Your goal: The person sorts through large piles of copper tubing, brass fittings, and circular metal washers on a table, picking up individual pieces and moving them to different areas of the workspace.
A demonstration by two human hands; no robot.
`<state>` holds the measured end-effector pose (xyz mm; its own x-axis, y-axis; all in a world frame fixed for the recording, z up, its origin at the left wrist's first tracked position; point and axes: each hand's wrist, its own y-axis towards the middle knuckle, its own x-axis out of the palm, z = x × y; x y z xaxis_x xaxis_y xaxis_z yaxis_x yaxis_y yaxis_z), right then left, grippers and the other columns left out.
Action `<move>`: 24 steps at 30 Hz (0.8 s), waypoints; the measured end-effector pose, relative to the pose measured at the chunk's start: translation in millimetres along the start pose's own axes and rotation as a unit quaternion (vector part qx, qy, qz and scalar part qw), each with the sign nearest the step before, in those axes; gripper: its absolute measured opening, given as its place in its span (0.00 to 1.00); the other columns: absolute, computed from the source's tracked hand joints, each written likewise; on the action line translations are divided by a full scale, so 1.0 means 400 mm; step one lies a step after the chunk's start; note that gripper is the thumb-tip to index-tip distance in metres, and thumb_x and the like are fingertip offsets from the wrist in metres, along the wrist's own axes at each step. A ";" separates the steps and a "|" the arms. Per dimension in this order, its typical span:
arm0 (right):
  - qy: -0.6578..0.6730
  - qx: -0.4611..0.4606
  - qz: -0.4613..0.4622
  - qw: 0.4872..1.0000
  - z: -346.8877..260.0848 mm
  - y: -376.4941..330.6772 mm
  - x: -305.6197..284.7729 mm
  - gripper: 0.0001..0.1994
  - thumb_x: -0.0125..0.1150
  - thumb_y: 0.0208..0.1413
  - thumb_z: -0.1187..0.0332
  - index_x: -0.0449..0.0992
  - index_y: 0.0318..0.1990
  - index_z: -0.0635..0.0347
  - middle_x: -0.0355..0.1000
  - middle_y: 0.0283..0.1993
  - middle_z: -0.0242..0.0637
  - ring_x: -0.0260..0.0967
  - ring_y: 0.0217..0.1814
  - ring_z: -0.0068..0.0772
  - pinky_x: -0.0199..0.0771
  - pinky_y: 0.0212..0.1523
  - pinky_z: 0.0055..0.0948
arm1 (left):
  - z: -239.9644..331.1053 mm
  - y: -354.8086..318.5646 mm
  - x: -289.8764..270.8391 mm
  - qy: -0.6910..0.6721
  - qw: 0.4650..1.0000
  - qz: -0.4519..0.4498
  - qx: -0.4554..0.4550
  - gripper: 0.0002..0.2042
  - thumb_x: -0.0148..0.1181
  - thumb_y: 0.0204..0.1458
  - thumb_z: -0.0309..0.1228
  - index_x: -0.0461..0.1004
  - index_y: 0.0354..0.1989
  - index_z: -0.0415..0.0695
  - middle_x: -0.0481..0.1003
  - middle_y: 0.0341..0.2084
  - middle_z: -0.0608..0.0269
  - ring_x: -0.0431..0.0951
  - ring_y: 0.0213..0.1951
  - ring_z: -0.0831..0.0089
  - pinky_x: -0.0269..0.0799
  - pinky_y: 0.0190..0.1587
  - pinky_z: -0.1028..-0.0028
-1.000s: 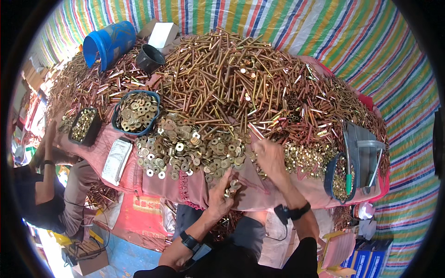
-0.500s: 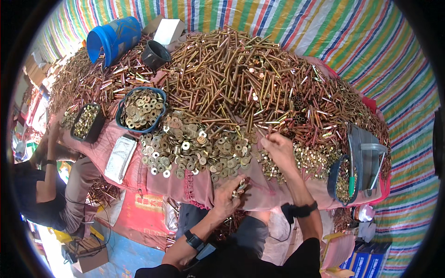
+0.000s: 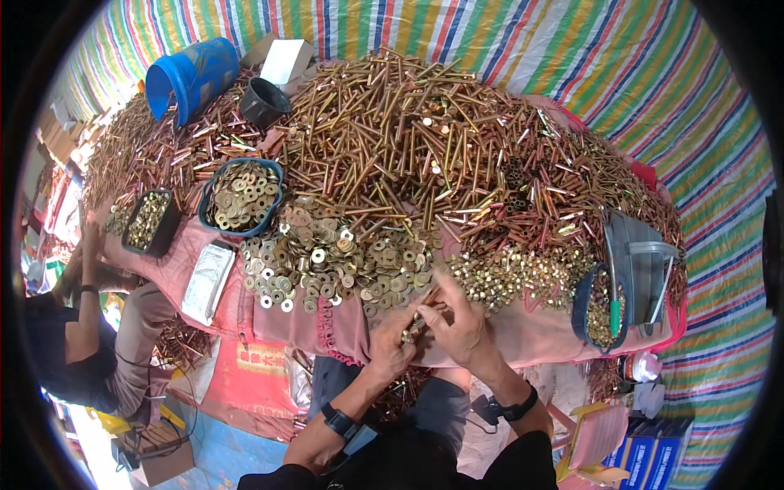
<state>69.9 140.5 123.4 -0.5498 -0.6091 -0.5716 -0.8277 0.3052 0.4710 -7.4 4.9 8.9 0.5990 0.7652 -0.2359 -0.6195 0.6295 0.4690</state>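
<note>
Both hands meet at lower centre of the frame, over the near edge of the pink cloth (image 3: 523, 335) that covers the table. Left hand (image 3: 392, 339): fingers curled and pressed together around a small brass piece (image 3: 408, 333); whether bolt or washer, cannot tell. Right hand (image 3: 459, 322): fingers bent, tips pinching a thin brass bolt (image 3: 430, 300) that sticks up and left from between them. The two hands touch or nearly touch at the fingertips. Dark watch (image 3: 337, 421) on the left wrist, dark band (image 3: 516, 406) on the right wrist.

Just above the hands: a loose spread of brass washers (image 3: 335, 261) lying on the cloth. Right of it, a patch of small brass nuts (image 3: 514, 273). Behind both, filling centre and upper frame, a large heap of long brass bolts (image 3: 408, 147).

Left of centre: a blue bowl (image 3: 242, 196) holding washers. Further left, a black tray (image 3: 149, 220) of small brass parts. Upper left: a blue bucket (image 3: 189, 77) tipped on its side, a black cup (image 3: 264, 102) beside it. Right edge: a grey scoop (image 3: 637, 269).

Another person (image 3: 90, 343) sits at far left.
</note>
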 end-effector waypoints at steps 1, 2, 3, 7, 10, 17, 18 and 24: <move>-0.026 -0.009 -0.016 1.000 0.000 -0.003 -0.002 0.31 0.68 0.63 0.72 0.64 0.72 0.64 0.81 0.51 0.50 0.83 0.44 0.47 0.84 0.46 0.38 | 0.003 0.001 0.002 0.009 1.000 0.026 0.002 0.32 0.62 0.49 0.16 0.72 0.68 0.39 0.81 0.51 0.47 0.82 0.54 0.48 0.76 0.59 0.60; -0.039 -0.050 -0.016 0.998 0.006 0.000 0.004 0.29 0.68 0.63 0.73 0.66 0.70 0.64 0.81 0.51 0.50 0.82 0.44 0.49 0.84 0.45 0.39 | 0.006 0.000 0.004 0.018 0.999 0.051 0.003 0.31 0.63 0.52 0.18 0.73 0.68 0.39 0.81 0.52 0.47 0.81 0.54 0.47 0.75 0.60 0.59; -0.059 -0.074 -0.028 0.995 0.012 0.000 0.009 0.28 0.68 0.62 0.73 0.68 0.69 0.65 0.81 0.52 0.49 0.82 0.45 0.51 0.84 0.45 0.40 | 0.008 -0.001 0.006 0.030 0.997 0.071 -0.003 0.29 0.63 0.54 0.19 0.73 0.68 0.38 0.80 0.53 0.46 0.80 0.55 0.47 0.75 0.61 0.58; -0.005 0.002 -0.160 0.987 0.035 -0.018 0.028 0.16 0.64 0.66 0.67 0.78 0.59 0.59 0.79 0.43 0.47 0.80 0.41 0.52 0.81 0.41 0.44 | 0.009 -0.008 -0.001 -0.038 0.995 0.089 -0.011 0.16 0.61 0.64 0.27 0.77 0.59 0.37 0.80 0.52 0.46 0.80 0.52 0.48 0.75 0.57 0.58; -0.058 0.027 -0.102 0.993 0.072 -0.016 0.014 0.10 0.64 0.66 0.68 0.82 0.51 0.60 0.78 0.42 0.48 0.79 0.41 0.53 0.80 0.42 0.43 | 0.010 -0.010 -0.003 -0.024 0.995 0.078 -0.051 0.13 0.64 0.62 0.24 0.78 0.54 0.37 0.81 0.46 0.49 0.82 0.45 0.51 0.77 0.51 0.61; -0.270 0.065 -0.078 0.958 0.260 0.104 -0.034 0.07 0.66 0.62 0.69 0.82 0.41 0.64 0.74 0.36 0.52 0.75 0.39 0.60 0.73 0.38 0.51 | 0.019 0.000 -0.006 0.021 0.996 0.087 -0.013 0.16 0.66 0.59 0.21 0.80 0.57 0.38 0.82 0.39 0.51 0.82 0.41 0.55 0.78 0.45 0.64; -0.306 0.058 -0.109 0.944 0.281 0.115 -0.028 0.07 0.66 0.61 0.69 0.82 0.41 0.64 0.74 0.36 0.53 0.75 0.39 0.61 0.73 0.38 0.52 | 0.020 0.000 -0.006 0.020 0.996 0.085 -0.015 0.17 0.66 0.59 0.21 0.79 0.57 0.38 0.82 0.38 0.52 0.82 0.40 0.55 0.78 0.45 0.64; -0.304 0.033 -0.155 0.939 0.302 0.147 -0.031 0.07 0.66 0.61 0.71 0.81 0.40 0.68 0.77 0.36 0.55 0.78 0.39 0.60 0.77 0.40 0.51 | 0.017 -0.007 -0.001 0.005 0.996 0.083 -0.044 0.20 0.67 0.57 0.19 0.79 0.59 0.39 0.81 0.37 0.53 0.81 0.38 0.56 0.77 0.44 0.63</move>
<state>14.5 254.6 77.0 -0.2273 -0.1515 -0.9620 -0.9526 0.2396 0.1874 -2.4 2.1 13.5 0.4796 0.8608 -0.1702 -0.7519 0.5032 0.4260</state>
